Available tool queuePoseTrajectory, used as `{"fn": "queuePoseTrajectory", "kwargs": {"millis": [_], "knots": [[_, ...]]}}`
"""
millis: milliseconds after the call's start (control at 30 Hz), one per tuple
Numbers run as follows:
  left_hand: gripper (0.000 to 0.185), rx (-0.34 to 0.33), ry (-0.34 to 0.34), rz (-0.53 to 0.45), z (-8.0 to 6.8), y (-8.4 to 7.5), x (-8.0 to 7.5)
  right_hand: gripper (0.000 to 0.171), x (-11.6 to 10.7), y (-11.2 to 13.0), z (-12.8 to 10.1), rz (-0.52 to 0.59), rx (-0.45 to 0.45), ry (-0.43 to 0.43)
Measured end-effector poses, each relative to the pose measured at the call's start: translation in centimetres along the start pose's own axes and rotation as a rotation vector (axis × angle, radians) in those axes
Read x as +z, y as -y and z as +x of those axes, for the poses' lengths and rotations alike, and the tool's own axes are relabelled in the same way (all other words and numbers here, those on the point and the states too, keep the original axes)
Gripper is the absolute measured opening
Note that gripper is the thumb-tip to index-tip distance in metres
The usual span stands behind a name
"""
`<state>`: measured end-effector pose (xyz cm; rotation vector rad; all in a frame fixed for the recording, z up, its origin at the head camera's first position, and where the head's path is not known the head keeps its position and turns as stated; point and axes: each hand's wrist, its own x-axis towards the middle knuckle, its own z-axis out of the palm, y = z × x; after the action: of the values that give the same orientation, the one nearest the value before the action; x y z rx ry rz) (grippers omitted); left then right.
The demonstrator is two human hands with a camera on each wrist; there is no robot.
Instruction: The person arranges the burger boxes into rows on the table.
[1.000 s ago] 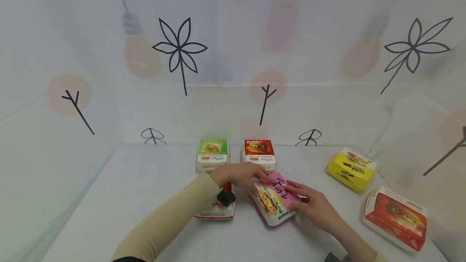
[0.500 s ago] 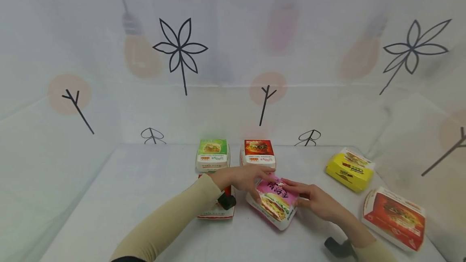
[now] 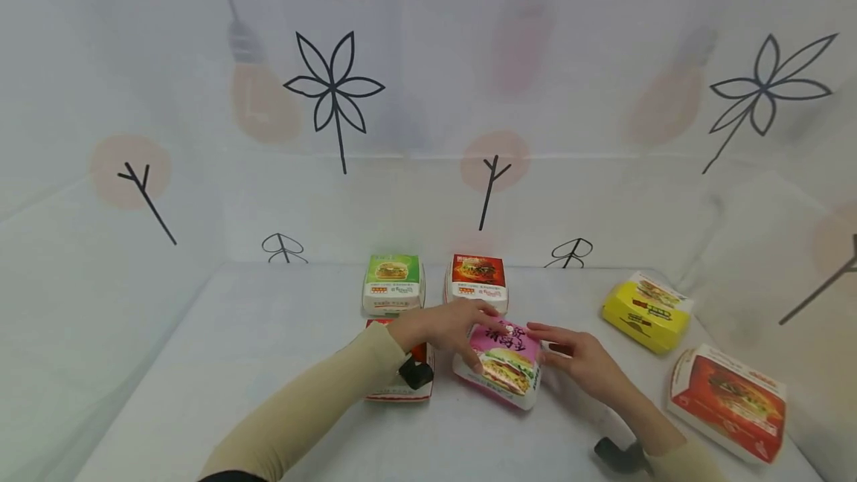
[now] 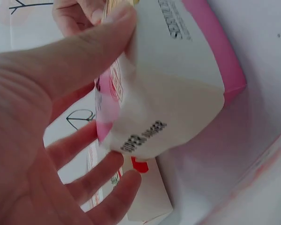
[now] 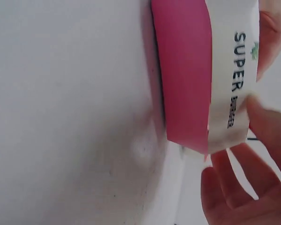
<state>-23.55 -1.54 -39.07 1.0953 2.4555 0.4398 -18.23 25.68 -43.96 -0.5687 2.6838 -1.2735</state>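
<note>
Near the middle of the white counter (image 3: 254,318), the pink burger box (image 3: 505,363) sits at a slant between my two hands, its printed top facing up; I cannot tell whether its whole base touches down. My left hand (image 3: 448,329) holds its left side, thumb and fingers spread partway round it. My right hand (image 3: 582,363) has hold of the opposite side, thumb against the white wall lettered SUPER BURGER, fingers bent at the far corner.

Just left of it, partly under my beige sleeve (image 3: 315,407), lies a red-topped box (image 3: 402,391). Behind stand a green box (image 3: 393,285) and a red box (image 3: 477,283), side by side and apart. Off to the right are a yellow box (image 3: 647,311) and, nearer me, a large red box (image 3: 727,402). Beyond hangs a white cloth (image 3: 415,207) printed with flowers and bulbs.
</note>
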Motion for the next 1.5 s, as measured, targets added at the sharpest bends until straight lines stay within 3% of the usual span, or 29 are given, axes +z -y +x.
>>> {"fn": "queuePoseTrajectory", "kwargs": {"millis": [133, 233, 533, 833, 1133, 1500], "knots": [[0.073, -0.029, -0.035, 0.000, -0.2, -0.3, 0.3, 0.039, 0.4, 0.6, -0.9, -0.061, 0.033, -0.105], [0.074, -0.038, -0.065, 0.001, -0.4, -0.5, 0.4, 0.043, 0.7, 1.2, -1.6, -0.047, 0.069, -0.140], [0.072, -0.076, -0.127, 0.027, -0.9, -0.9, 1.1, 0.063, 1.8, 3.0, -2.7, -0.012, 0.118, -0.055], [0.068, -0.103, -0.132, 0.005, -1.3, -1.0, 1.3, 0.059, 2.4, 3.1, -2.5, -0.095, 0.130, -0.022], [0.070, -0.102, -0.141, 0.076, -2.1, -1.2, 1.2, 0.054, 2.1, 2.6, -1.9, -0.074, 0.097, 0.029], [0.073, -0.076, -0.117, 0.118, -1.9, -1.4, 1.4, 0.056, 1.9, 2.4, -1.4, -0.038, 0.095, 0.080]]}}
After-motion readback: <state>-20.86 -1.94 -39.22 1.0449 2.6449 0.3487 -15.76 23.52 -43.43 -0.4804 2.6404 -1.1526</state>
